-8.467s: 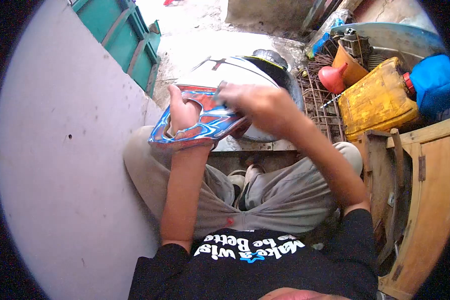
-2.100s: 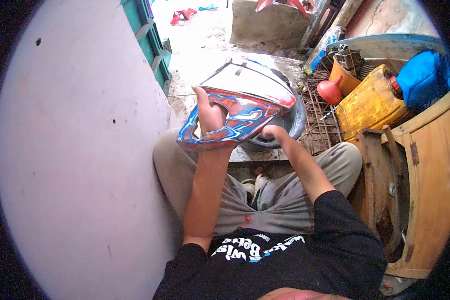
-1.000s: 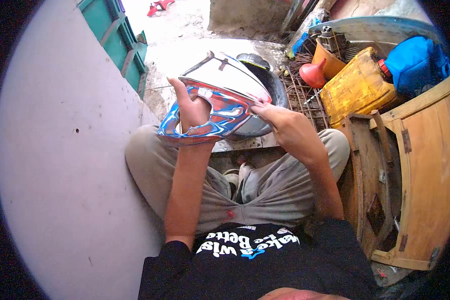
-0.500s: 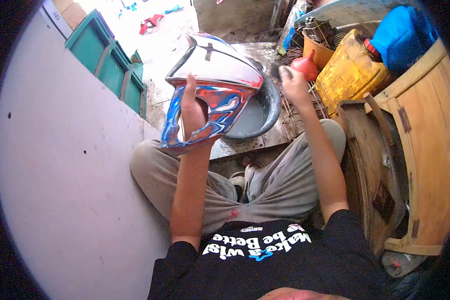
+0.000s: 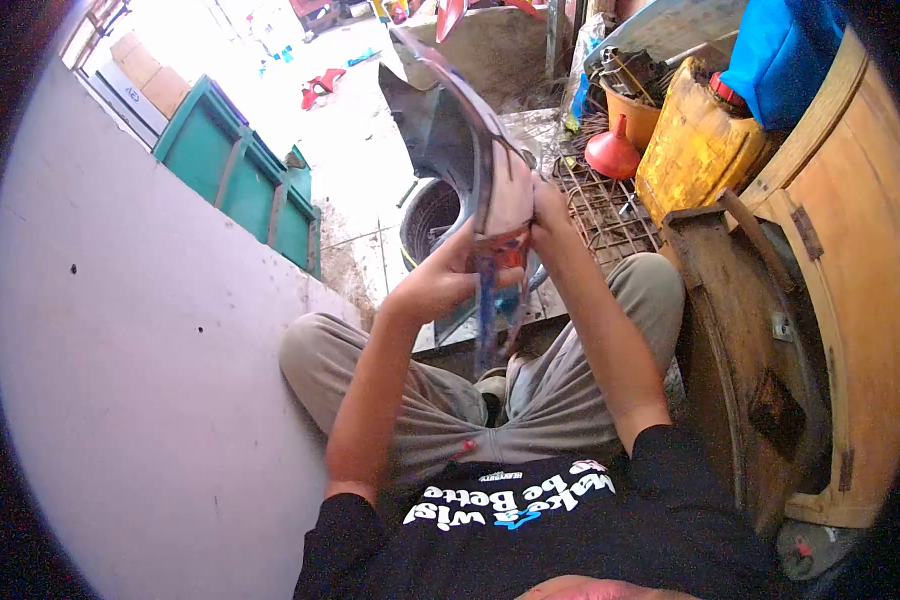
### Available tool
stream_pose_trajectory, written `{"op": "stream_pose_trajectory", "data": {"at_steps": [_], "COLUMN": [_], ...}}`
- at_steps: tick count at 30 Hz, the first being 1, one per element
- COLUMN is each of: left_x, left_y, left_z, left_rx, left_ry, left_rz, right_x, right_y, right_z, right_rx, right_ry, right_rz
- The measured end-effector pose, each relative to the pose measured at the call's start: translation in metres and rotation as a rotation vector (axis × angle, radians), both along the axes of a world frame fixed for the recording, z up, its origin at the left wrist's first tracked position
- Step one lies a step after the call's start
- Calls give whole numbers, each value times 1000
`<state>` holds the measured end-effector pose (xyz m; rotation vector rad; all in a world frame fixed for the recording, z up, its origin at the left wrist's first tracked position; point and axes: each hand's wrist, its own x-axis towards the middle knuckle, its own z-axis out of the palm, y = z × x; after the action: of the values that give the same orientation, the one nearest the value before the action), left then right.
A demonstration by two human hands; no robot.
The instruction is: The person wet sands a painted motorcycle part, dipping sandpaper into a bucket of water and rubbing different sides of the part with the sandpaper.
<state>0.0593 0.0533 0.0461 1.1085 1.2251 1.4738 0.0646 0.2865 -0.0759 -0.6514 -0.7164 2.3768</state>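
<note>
1. A pale wall (image 5: 160,380) fills the left side, running from near to far, with a few small dark holes in it.
2. The person sits at the near centre in a black shirt (image 5: 610,540) with white and blue lettering and grey trousers (image 5: 440,425), knees spread wide.
3. A wooden door (image 5: 865,340) with rusty hinges leans at the near right.
4. At the far left, past the wall's edge, stands a green metal panel (image 5: 235,170) with ribs across it.
5. The plastic cover (image 5: 505,190) is at the centre, raised above the gap between the knees and turned nearly edge-on; its far part is white and grey, its blurred near part red and blue.
6. A stained yellow can (image 5: 695,140) stands at the far right, a blue container (image 5: 790,60) just beyond it.
7. Left of the can are a rusty wire grid (image 5: 610,205) and an orange bucket (image 5: 635,122) holding metal parts.
8. The left hand (image 5: 435,280) grips the cover from the left, fingers reaching through its near part.
9. The right hand (image 5: 548,212) touches the cover's right side; its fingers are hidden, so its grip cannot be told.
10. A red funnel (image 5: 612,155) sits on the grid.
</note>
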Motion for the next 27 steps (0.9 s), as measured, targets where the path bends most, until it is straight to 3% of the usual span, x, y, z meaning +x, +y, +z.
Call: {"op": "stream_pose_trajectory", "data": {"at_steps": [1,3,5,7,9,12,13,16,17,21,25,27], "left_x": [2,3,-26,-41,-47,-74,-82,-104,-134,-101,-132,-130], "left_y": [0,1,-1,4,14,36,43,48,49,37,13,7], "left_z": [7,26,38,55,74,77,76,80,68,114,80,65], "left_rx": [64,205,86,187,107,104,125,108,167,87,409,409], "left_ry": [-201,-594,-378,-638,-584,-552,-546,-532,-573,-323,-811,-793], "left_rz": [-72,-217,-95,-172,5,185,221,163,-92,225,-274,-125], "right_x": [3,12,16,16,18,-10,-12,-29,-35,-55,-76,-84], "right_y": [0,-16,-21,-20,-23,-1,-1,22,31,60,69,72], "right_z": [-6,3,9,20,46,28,35,38,39,58,58,44], "right_rx": [109,40,-12,71,153,427,348,431,459,759,871,777], "right_ry": [-67,-53,13,-121,-179,-180,-110,-86,-77,-213,-155,-109], "right_rz": [-33,-72,-64,-107,-124,-245,-245,-291,-304,-338,-297,-199]}}
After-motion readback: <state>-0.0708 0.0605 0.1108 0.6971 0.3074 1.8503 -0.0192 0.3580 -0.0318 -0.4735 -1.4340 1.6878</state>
